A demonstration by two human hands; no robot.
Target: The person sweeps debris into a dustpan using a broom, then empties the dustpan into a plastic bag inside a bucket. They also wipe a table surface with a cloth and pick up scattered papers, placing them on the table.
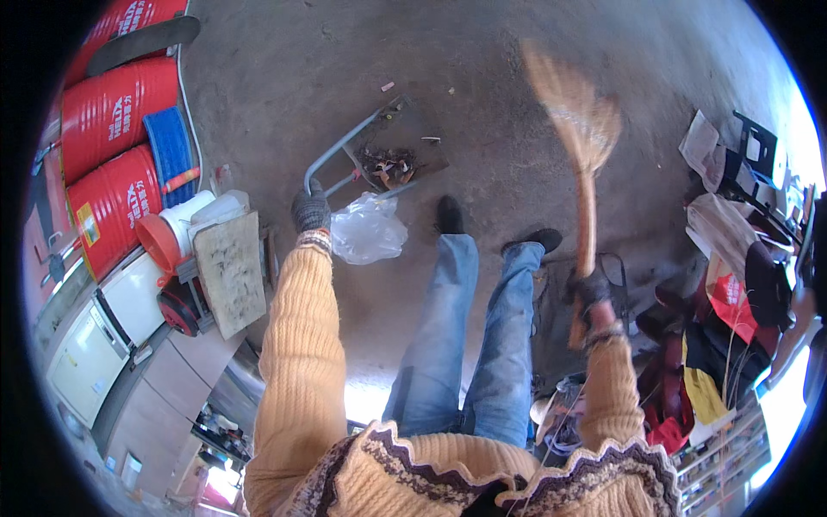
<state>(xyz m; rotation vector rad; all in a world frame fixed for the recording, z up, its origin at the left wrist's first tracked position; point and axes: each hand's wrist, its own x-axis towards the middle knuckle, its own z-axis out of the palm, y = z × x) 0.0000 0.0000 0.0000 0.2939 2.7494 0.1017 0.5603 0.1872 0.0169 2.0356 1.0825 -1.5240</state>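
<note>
- The broom point(579, 121) head is being blurred by motion, so its bristles are hard to make out; its tip is fading into the grey floor point(284, 69).
- The lower end of the broom's handle is being hidden behind the right hand point(593, 289), which is being kept clamped around the wooden stick in a dark glove.
- The dustpan point(398, 159) is being seen only partly: its tray is being filled with brownish scraps, and its far edge is hard to tell from the floor.
- The dustpan's grey metal handle is being gripped at its top by the left hand point(310, 209), gloved and closed tightly around the bar.
- The dustpan is being rested on the floor just ahead of the dark shoes point(448, 214), with the broom being held up to its right, well apart from it.
- A crumpled clear bag point(369, 229) is being left lying just beside the left wrist; its contents cannot be told.
- Red drums point(108, 112) at the left are being cut off by the rim.
- Clutter at the right is being washed out by glare.
</note>
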